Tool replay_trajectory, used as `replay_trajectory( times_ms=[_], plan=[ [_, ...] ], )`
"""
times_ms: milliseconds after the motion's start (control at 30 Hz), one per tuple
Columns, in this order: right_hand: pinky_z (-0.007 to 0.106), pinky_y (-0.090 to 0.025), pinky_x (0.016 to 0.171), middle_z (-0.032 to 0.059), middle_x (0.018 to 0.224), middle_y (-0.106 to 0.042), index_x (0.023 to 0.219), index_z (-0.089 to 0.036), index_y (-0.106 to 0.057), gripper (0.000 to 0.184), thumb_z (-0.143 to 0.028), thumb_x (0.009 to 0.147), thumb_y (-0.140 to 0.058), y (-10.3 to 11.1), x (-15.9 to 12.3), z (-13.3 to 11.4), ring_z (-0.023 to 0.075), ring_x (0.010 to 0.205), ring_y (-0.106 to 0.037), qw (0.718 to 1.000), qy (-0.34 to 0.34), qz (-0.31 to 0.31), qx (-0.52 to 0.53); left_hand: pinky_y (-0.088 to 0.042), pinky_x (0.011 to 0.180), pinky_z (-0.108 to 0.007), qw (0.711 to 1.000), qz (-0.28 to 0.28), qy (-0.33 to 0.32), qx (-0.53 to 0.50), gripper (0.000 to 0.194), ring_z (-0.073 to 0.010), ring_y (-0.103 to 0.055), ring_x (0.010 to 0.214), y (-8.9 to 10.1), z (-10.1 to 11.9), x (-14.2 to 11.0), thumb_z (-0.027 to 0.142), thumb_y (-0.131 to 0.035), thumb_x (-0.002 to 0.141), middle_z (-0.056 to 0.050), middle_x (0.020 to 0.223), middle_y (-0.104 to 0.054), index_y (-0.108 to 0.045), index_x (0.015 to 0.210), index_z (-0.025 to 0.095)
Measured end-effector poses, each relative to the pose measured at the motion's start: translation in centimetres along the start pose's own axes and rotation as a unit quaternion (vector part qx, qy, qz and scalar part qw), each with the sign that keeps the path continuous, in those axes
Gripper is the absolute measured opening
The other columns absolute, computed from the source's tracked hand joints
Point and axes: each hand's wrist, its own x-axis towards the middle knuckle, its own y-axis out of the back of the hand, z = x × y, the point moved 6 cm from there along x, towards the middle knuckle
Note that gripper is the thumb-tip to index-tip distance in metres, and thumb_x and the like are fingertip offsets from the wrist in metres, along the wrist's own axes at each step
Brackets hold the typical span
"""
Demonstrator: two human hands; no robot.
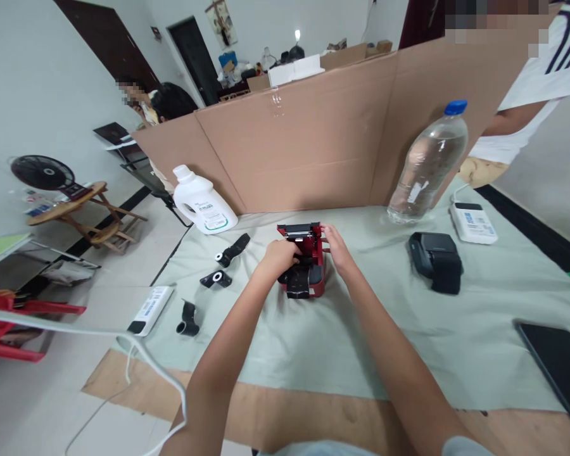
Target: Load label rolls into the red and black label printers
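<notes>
A small red and black printer (317, 272) stands on the cloth with its lid raised toward the back. From its front hangs a black strip (298, 282). My left hand (281, 256) reaches into the opened body from the left, fingers curled down; what they pinch inside is hidden. Against the right side of the printer, near the raised lid, my right hand (337, 250) grips with its fingers. To the left lie three small rolls of black strip: a far roll (232, 249), a middle roll (216, 278) and a near roll (188, 319).
A white jug (204, 201) and a water bottle (427, 168) stand before a cardboard screen (304, 145). On the right are a black device (436, 261), a white box (474, 223) and a phone (558, 364). Another white box (151, 310) and a white cable (166, 373) are left.
</notes>
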Motion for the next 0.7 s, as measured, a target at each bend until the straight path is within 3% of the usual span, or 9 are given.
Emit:
replay_trajectory(
  times_ms=[333, 500, 600, 700],
  plan=[
    [0.041, -0.050, 0.099, 0.0038, 0.128, -0.065, 0.121, -0.031, -0.063, 0.056, -0.073, 0.089, -0.046, -0.2, 0.0, 0.2, 0.0241, 0.118, -0.056, 1.000, 0.027, 0.011, 0.008, -0.051, 0.092, -0.039, 1.000, 0.005, -0.002, 0.015, 0.030, -0.0293, -0.071, 0.106, 0.1, 0.6, -0.2, 0.018, -0.073, 0.083, -0.007, 0.111, -0.079, -0.081, 0.110, 0.029],
    [0.042, -0.050, 0.099, 0.0038, 0.125, -0.065, 0.119, -0.031, -0.063, 0.054, -0.073, 0.088, -0.048, -0.3, 0.1, 0.2, 0.0248, 0.117, -0.056, 0.999, 0.037, 0.011, 0.021, -0.051, 0.091, -0.038, 0.999, 0.031, 0.035, -0.003, 0.036, -0.0283, -0.071, 0.107, 0.1, 0.4, -0.1, 0.015, -0.064, 0.087, -0.005, 0.115, -0.078, -0.079, 0.115, 0.032],
    [0.043, -0.050, 0.099, 0.0039, 0.124, -0.064, 0.116, -0.031, -0.063, 0.053, -0.073, 0.088, -0.047, -0.2, 0.0, 0.0, 0.0250, 0.117, -0.054, 0.999, 0.038, 0.008, 0.013, -0.051, 0.088, -0.038, 0.996, 0.065, 0.051, -0.018, 0.031, -0.0273, -0.070, 0.103, 0.4, 0.0, -0.6, 0.020, -0.060, 0.091, -0.006, 0.111, -0.078, -0.080, 0.111, 0.032],
    [0.042, -0.050, 0.098, 0.0038, 0.123, -0.062, 0.109, -0.031, -0.063, 0.050, -0.072, 0.088, -0.046, -0.2, -0.2, -0.3, 0.0247, 0.116, -0.054, 0.999, 0.029, 0.015, 0.001, -0.051, 0.088, -0.038, 0.986, 0.149, 0.038, -0.068, 0.027, -0.0250, -0.068, 0.095, 0.9, 0.2, -3.3, 0.034, -0.056, 0.098, -0.006, 0.103, -0.079, -0.081, 0.105, 0.028]
  ],
)
